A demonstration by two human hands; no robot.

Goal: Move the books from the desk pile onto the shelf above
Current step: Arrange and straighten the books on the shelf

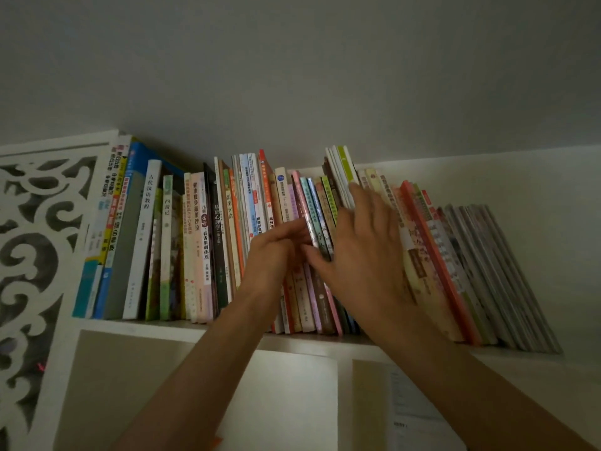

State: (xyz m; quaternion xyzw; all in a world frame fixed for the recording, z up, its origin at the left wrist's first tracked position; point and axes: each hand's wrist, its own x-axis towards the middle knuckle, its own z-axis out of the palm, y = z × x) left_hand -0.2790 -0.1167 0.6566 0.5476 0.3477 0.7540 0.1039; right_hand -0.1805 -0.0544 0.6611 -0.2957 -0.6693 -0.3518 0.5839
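Note:
A long row of books (208, 239) stands on the white shelf (162, 327) above me. A few thin books (317, 209) with teal and blue spines stick out of the middle of the row. My left hand (276, 255) pinches them from their left side; it is a little blurred. My right hand (364, 255) lies flat with spread fingers on the spines just to their right, its thumb under the thin books' lower end. The desk pile is out of view.
Thin magazines (487, 271) lean leftward at the row's right end, with bare shelf wall (559, 242) beyond them. A white carved panel (39, 239) closes the left side. Below the shelf are open compartments and a printed sheet (409, 402).

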